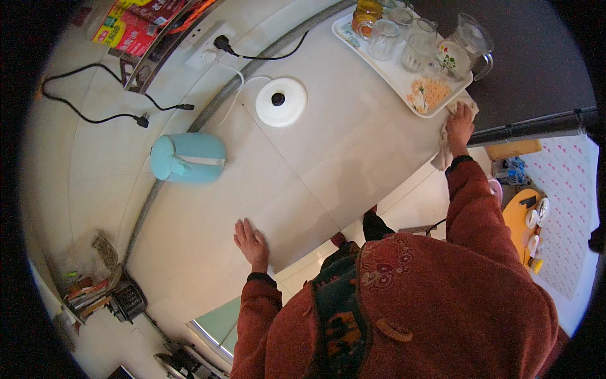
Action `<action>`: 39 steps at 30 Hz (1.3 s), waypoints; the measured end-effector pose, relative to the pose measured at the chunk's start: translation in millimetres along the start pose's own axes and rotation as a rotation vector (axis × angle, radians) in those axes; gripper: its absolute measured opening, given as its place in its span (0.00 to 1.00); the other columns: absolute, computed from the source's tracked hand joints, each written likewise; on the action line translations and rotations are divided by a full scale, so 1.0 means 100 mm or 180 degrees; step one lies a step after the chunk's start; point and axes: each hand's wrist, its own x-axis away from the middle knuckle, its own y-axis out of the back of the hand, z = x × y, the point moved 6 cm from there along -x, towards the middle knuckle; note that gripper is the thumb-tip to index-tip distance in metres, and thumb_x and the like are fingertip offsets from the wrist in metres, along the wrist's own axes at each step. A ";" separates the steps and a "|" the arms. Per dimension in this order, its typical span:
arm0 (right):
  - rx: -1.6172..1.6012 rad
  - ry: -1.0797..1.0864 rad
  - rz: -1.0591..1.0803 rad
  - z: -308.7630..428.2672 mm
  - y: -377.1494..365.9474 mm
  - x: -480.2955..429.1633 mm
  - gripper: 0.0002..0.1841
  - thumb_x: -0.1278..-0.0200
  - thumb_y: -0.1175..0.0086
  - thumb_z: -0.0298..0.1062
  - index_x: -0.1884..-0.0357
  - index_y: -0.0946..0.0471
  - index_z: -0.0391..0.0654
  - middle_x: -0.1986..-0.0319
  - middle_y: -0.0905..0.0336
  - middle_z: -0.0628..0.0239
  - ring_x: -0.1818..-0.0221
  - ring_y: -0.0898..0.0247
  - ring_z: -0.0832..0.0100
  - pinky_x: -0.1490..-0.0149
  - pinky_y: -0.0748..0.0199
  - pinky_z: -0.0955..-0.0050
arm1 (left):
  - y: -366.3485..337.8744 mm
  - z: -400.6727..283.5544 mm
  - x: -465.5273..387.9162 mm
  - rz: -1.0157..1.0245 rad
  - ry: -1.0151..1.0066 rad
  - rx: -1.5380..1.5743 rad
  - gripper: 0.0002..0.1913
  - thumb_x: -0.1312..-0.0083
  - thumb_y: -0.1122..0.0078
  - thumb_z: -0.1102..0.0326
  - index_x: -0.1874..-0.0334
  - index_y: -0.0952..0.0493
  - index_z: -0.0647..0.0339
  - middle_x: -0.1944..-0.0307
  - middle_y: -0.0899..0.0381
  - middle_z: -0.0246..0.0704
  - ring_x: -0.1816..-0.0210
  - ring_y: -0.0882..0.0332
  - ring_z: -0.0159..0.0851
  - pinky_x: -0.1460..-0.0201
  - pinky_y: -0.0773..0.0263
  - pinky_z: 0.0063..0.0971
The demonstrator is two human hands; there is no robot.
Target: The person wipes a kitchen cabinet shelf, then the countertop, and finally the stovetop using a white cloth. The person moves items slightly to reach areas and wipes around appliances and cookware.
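My right hand [460,125] presses on a beige cloth [443,150] at the counter's right end, close to the corner of a tray. Part of the cloth hangs over the front edge. Flat on the pale countertop [289,203], my left hand [252,244] rests with fingers spread, holding nothing. The floral tray [421,106] carries several clear glass mugs [383,40], a glass pitcher [468,40], a bowl with a floral pattern [452,59] and an amber glass [367,16]. A light-blue electric kettle [189,157] and its white round base [281,106] sit farther back.
A wall socket [206,49] holds a black plug [222,43] and a white one. Another black cord [85,113] lies by the wall under a metal rack [151,52]. A black knife block [127,299] stands at far left. A dark surface [525,61] adjoins the tray.
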 end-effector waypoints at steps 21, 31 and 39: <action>-0.0579 0.1235 0.0426 1.66 0.19 0.93 0.25 0.48 0.52 0.30 0.44 0.35 0.48 0.42 0.39 0.60 0.39 0.44 0.58 0.40 0.42 0.57 | 0.06 -0.04 0.01 -0.0097 -0.0044 0.0049 0.24 0.38 0.57 0.65 0.37 0.39 0.58 0.34 0.44 0.42 0.32 0.51 0.45 0.32 0.58 0.47; -0.0523 0.1717 0.0737 2.41 0.01 0.65 0.27 0.45 0.53 0.36 0.40 0.39 0.48 0.38 0.45 0.61 0.34 0.51 0.60 0.36 0.49 0.55 | 0.05 -0.04 -0.01 -0.0022 0.0087 0.0025 0.24 0.39 0.55 0.65 0.38 0.37 0.60 0.35 0.43 0.43 0.33 0.49 0.45 0.32 0.58 0.46; -0.0309 0.1994 0.0376 3.30 -0.29 0.16 0.26 0.43 0.52 0.41 0.40 0.38 0.50 0.38 0.43 0.64 0.34 0.50 0.63 0.36 0.48 0.54 | 0.06 -0.02 -0.01 0.0015 0.0093 0.0064 0.25 0.41 0.53 0.66 0.39 0.36 0.59 0.36 0.41 0.43 0.33 0.47 0.47 0.32 0.57 0.47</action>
